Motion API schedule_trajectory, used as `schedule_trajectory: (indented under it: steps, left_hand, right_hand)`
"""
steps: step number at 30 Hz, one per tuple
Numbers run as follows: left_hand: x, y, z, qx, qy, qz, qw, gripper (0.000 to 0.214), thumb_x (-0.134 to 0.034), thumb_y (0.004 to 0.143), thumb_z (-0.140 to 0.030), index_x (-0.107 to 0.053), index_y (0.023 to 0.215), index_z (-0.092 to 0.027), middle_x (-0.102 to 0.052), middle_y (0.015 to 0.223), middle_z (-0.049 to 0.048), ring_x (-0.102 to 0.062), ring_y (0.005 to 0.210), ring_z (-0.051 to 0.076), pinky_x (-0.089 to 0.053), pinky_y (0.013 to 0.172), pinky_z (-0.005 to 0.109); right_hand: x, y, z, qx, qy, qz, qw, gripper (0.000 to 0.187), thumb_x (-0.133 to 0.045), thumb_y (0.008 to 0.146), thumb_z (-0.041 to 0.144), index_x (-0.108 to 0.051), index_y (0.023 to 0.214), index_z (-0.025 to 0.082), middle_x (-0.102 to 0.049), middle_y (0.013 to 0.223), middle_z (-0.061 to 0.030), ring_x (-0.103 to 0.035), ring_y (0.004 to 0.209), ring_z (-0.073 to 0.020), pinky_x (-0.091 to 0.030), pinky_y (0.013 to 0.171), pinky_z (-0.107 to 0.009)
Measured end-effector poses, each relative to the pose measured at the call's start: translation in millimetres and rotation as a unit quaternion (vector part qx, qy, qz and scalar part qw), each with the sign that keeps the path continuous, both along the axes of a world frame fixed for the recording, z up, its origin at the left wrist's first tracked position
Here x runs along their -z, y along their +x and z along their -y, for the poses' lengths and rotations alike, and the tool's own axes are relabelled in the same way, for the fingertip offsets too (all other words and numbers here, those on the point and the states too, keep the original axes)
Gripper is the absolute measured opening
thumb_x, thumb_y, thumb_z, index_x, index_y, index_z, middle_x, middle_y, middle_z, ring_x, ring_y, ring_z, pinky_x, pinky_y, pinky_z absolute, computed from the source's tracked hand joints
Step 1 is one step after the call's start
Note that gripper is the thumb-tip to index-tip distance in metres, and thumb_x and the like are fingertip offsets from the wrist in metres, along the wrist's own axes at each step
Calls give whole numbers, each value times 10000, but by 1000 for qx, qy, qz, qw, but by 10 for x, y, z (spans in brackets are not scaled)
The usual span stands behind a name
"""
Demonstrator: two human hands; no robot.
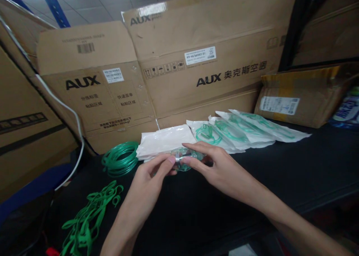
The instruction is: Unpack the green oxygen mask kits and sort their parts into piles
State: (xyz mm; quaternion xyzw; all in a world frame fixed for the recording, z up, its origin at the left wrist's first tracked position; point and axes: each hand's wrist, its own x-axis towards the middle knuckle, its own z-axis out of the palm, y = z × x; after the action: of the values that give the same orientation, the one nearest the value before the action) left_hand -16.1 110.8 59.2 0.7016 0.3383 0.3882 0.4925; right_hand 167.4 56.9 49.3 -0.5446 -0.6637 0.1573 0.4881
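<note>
Between my two hands is a clear, greenish oxygen mask (183,167) with a metal nose strip, held above the black table. My left hand (157,167) pinches its left end, thumb on the metal strip. From the right, my right hand (209,159) grips the mask between thumb and fingers; some of its fingertips are hidden. Just behind the mask lies a stack of white pouches (166,138). A coil of green tubing (120,158) sits left of my left hand, and a tangle of green elastic straps (89,218) lies nearer to me.
Sealed pouches with green tubing (232,130) overlap in a row at the back right. Large cardboard boxes (174,91) stand behind the black table (280,170). At the right are a smaller carton (303,91) and a blue-labelled package (347,108). A white cable (80,136) hangs at left.
</note>
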Motion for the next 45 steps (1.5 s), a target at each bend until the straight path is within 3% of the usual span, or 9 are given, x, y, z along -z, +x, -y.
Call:
schedule_trajectory:
  steps: [7, 13, 19, 27, 32, 35, 38, 45]
  left_hand:
    - [-35, -48, 0, 52, -10, -5, 999, 249, -672, 897, -353, -791, 1050, -196, -757, 1074, 67, -670, 919, 192, -546, 674, 214]
    - [-19, -26, -17, 55, 11, -19, 998, 308, -698, 866, -355, -753, 1105, -169, -741, 1096, 93, -690, 765, 176, -471, 465, 179]
    - [-6, 2, 11, 55, -10, -29, 998, 377, -687, 866, -392, -690, 1157, -152, -756, 913, 88, -727, 719, 208, -401, 372, 156]
    - [-7, -6, 14, 41, 9, -55, 998, 377, -679, 865, -381, -669, 1152, -138, -722, 724, 47, -712, 672, 199, -407, 400, 165]
    - [-10, 10, 11, 39, 17, -52, 998, 352, -674, 872, -385, -664, 1137, -154, -720, 752, 38, -662, 619, 157, -432, 430, 173]
    - [-10, 34, 15, -30, 63, -42, 997, 285, -699, 850, -381, -664, 1048, -180, -700, 851, 19, -560, 549, 95, -460, 476, 183]
    - [-7, 47, 24, -86, 124, -47, 987, 239, -701, 849, -410, -670, 948, -194, -653, 934, 20, -581, 685, 127, -454, 506, 186]
    - [28, 54, 70, -44, 183, -131, 973, 258, -645, 911, -447, -750, 890, -212, -636, 759, -5, -539, 669, 139, -420, 590, 220]
  right_hand:
    - [-50, 104, 33, -91, -35, -97, 991, 446, -704, 892, 399, -680, 1294, 207, -666, 1352, -75, -658, 1168, -228, -542, 969, -342]
    - [-40, 119, 34, -90, -31, -84, 992, 435, -720, 879, 385, -687, 1285, 234, -681, 1334, -62, -660, 1175, -239, -537, 998, -375]
    - [-40, 86, 22, -110, -13, -77, 991, 333, -677, 910, 281, -707, 1235, 218, -723, 1257, -48, -675, 1148, -212, -533, 986, -334]
    - [-32, 43, 21, -105, 1, -57, 993, 332, -636, 934, 239, -699, 1259, 218, -719, 1270, -48, -665, 1164, -193, -512, 1016, -309]
    - [-47, 31, 33, -88, 18, -50, 995, 306, -638, 934, 255, -721, 1226, 218, -729, 1253, -53, -669, 1162, -209, -516, 1015, -327]
    - [-49, 38, 28, -53, 29, -47, 997, 299, -650, 917, 249, -736, 1202, 232, -748, 1212, -44, -679, 1147, -230, -528, 1004, -355]
    - [-42, 44, 15, -18, 38, -33, 999, 294, -649, 907, 254, -746, 1183, 231, -760, 1185, -39, -689, 1135, -246, -530, 1011, -376]
    - [-20, 17, 10, 6, 60, -36, 998, 298, -651, 896, 245, -748, 1176, 206, -761, 1182, -34, -694, 1138, -248, -529, 1026, -371]
